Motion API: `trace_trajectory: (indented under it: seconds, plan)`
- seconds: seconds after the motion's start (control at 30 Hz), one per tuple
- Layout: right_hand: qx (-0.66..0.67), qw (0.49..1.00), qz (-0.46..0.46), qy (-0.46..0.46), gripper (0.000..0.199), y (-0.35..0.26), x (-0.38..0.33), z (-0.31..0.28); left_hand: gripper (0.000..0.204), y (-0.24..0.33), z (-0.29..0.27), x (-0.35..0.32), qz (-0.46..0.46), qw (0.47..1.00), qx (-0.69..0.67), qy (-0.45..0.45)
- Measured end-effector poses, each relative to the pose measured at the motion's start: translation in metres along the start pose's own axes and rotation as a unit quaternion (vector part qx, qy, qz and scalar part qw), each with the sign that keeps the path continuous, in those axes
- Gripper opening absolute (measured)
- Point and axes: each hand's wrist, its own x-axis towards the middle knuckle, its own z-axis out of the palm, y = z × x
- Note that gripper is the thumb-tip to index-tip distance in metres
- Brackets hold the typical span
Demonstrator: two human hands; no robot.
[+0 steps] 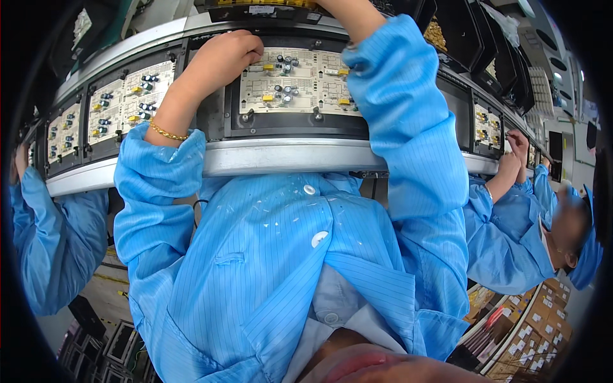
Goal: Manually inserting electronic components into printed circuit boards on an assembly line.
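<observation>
A cream circuit board (pixel 300 80) sits in a black carrier frame (pixel 281 124) on the line in front of me. Small dark capacitors (pixel 287 64) and yellow block parts (pixel 268 98) stand on it in repeated groups. My left hand (pixel 233 54) is over the board's upper left corner, its fingers curled together near the edge; whatever they pinch, if anything, is hidden. My right forearm (pixel 364 22) stretches over the board's right part toward the far side, and the hand passes beyond the upper edge of the view. The sleeve covers that end of the board.
A metal rail (pixel 287 157) runs along the near side of the line. More populated boards (pixel 131 99) in black carriers stand to the left. Beyond the line are a bin of yellow parts (pixel 262 11) and black bins (pixel 453 35). Co-workers in blue (pixel 511 236) work on both sides.
</observation>
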Motion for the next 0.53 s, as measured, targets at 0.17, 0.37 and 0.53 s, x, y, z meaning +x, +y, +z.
trace_trajectory:
  seconds: [0.17, 0.37, 0.53]
  plan:
    - [0.142, 0.990, 0.022, 0.007, 0.018, -0.025, -0.029, -0.039, 0.007, 0.003, 0.006, -0.002, 0.027, 0.999, 0.030, 0.029]
    - [0.280, 0.932, 0.122, -0.194, 0.013, -0.023, -0.096, -0.081, 0.010, 0.008, 0.006, 0.004, 0.057, 0.995, 0.082, -0.009]
    - [0.210, 0.945, 0.163, -0.189, 0.014, -0.011, -0.128, -0.076, 0.012, 0.002, 0.008, -0.001, 0.057, 0.997, 0.022, 0.051]
